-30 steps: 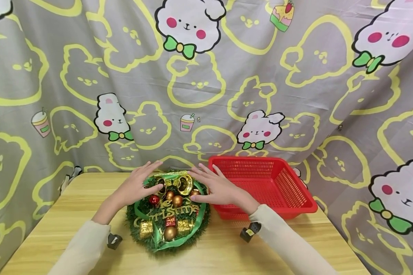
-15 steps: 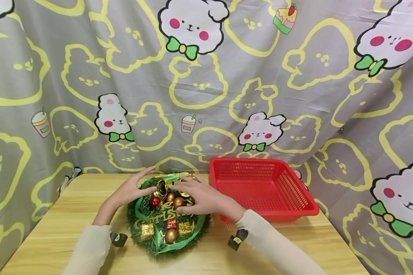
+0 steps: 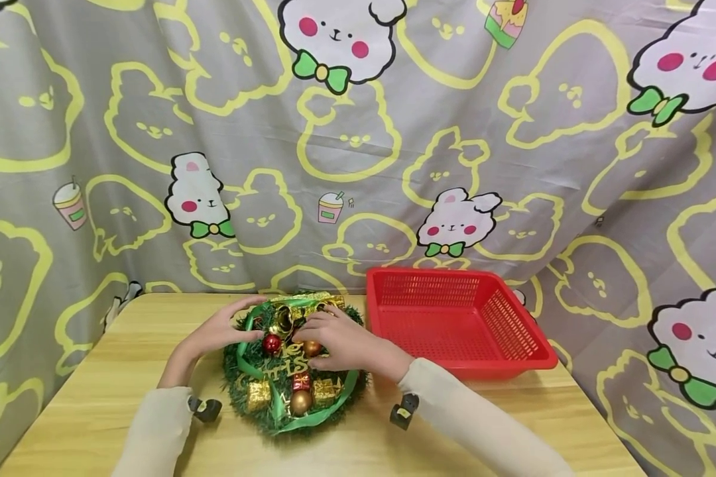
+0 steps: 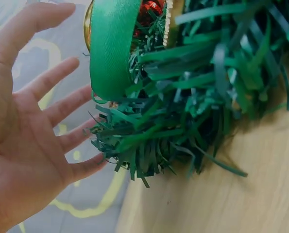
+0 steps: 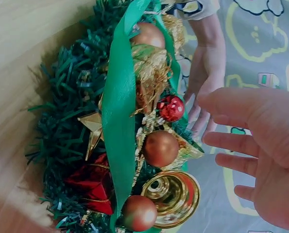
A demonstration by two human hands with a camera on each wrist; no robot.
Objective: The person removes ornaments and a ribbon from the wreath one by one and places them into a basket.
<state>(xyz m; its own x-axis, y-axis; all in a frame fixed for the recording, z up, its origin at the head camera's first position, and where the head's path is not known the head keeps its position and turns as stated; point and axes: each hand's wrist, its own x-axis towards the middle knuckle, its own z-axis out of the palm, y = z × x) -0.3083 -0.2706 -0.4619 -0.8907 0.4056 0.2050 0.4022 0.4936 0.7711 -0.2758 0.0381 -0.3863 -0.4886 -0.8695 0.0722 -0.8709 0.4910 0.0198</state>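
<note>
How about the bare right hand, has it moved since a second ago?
Yes: in the head view, the right hand has shifted left, away from the red rectangular plastic basket.

By the right hand [image 3: 341, 341], the wreath [image 4: 149, 133] is dark green, its ribbon [image 5: 119, 97] brighter; rightward, the basket [image 3: 483, 368] is red; beyond, grey cloth [image 3: 256, 139] carries yellow outlines.

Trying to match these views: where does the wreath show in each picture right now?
Head: the wreath sits low, left of centre.
Left wrist: wreath at upper right, cut off by the top and right edges.
Right wrist: wreath left of centre, spanning top to bottom.
Shared landmark: the green ribbon on it.
</note>
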